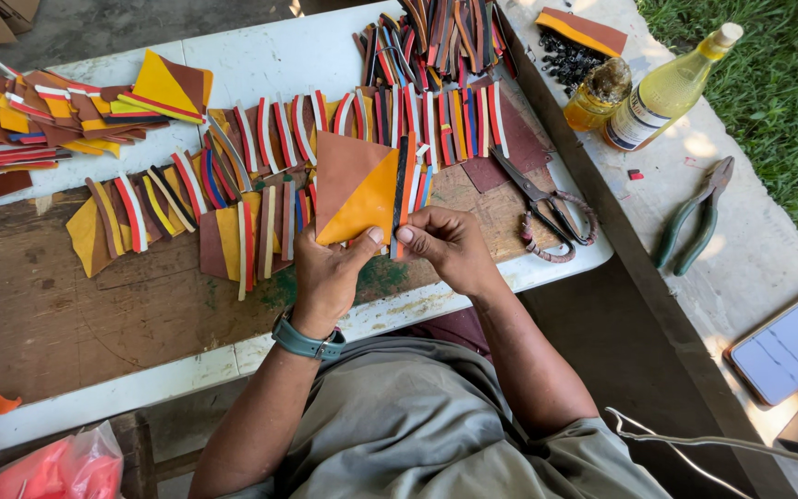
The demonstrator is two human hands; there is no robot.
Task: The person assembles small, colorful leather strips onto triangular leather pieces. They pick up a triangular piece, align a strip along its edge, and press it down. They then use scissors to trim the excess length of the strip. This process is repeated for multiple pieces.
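The worn brown board (57,305) on the white table (260,65) is your landmark. Across its far edge, and beyond it, runs a wide spread of cut strips (260,139) in red, white, yellow, brown and blue, lying side by side, many overlapping. A second heap of strips (436,37) sits farther off, past the board's far right corner.

To the right of the board, off the table on the pale ledge, stand two bottles of yellow liquid (662,92), with green-handled pliers (699,217) nearer you and a phone (791,346) nearer still. At the board's right end lie scissors (542,203) with cord-wrapped handles.

Over the board's near right part you hold a brown-and-orange triangular panel (357,189). Your left hand (330,273), wrist in a grey-green watch (305,342), pinches the panel's lower corner, thumb on top. Your right hand (450,245) is closed, fingertips together, on a narrow black-and-orange strip (403,189) set along the panel's right edge, touching it.
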